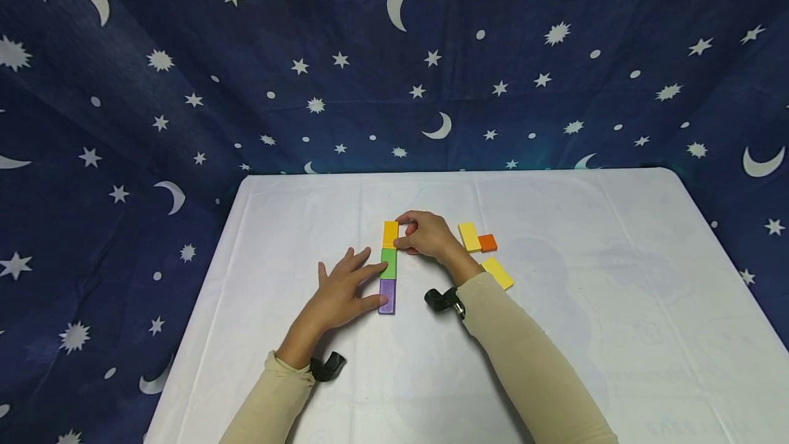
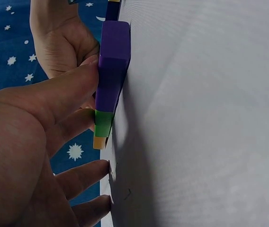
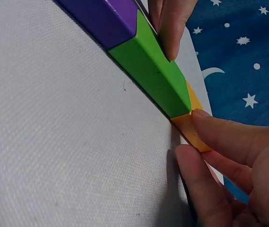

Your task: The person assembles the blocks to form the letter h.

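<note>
A purple block (image 1: 387, 297), a green block (image 1: 389, 264) and a yellow-orange block (image 1: 391, 234) lie end to end in a straight row on the white table. My left hand (image 1: 345, 292) is at the row's left side with fingers spread. Its thumb touches the purple block (image 2: 113, 71), and its index fingertip is on the green block. At the far end, my right hand (image 1: 430, 234) holds the yellow-orange block (image 3: 190, 131) with curled thumb and fingers. In the right wrist view the green block (image 3: 153, 71) meets it end to end.
Right of my right hand lie a yellow block (image 1: 469, 237) and an orange-red block (image 1: 487, 243) beside it. Another yellow block (image 1: 498, 273) is partly covered by my right forearm. A dark blue star-patterned cloth (image 1: 370, 81) hangs behind the white table (image 1: 616, 293).
</note>
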`<state>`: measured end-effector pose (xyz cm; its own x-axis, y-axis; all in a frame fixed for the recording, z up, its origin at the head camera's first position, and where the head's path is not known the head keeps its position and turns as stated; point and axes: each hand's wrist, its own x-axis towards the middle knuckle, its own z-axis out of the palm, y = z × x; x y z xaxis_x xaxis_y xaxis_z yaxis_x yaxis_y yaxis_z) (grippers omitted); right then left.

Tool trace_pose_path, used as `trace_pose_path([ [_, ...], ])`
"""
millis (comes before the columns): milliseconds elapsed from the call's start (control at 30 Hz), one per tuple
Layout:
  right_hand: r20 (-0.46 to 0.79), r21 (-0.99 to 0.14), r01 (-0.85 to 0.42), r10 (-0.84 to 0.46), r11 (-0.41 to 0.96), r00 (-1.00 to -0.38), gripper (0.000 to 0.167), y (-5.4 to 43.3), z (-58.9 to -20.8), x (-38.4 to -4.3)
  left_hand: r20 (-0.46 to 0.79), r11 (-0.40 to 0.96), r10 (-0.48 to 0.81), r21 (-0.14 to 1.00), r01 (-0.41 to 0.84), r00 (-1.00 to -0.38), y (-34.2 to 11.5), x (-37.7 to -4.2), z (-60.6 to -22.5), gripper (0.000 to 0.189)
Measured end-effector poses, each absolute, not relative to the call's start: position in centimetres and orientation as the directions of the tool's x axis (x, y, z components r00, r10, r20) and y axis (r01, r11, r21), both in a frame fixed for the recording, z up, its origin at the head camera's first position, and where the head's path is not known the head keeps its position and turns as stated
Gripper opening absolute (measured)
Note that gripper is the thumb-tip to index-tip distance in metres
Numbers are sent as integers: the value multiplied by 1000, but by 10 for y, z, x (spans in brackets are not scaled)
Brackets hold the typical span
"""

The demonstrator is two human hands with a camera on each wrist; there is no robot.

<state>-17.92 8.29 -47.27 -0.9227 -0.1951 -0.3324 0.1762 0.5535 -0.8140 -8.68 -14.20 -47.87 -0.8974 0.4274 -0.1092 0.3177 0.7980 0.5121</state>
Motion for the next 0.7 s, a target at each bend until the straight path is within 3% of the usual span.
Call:
trace_pose_path([
  [700,-293,-761,106,-194,640,-936,50,82,-473,-180,-110,798,431,509,322,-896,-142,-87,-478,64],
])
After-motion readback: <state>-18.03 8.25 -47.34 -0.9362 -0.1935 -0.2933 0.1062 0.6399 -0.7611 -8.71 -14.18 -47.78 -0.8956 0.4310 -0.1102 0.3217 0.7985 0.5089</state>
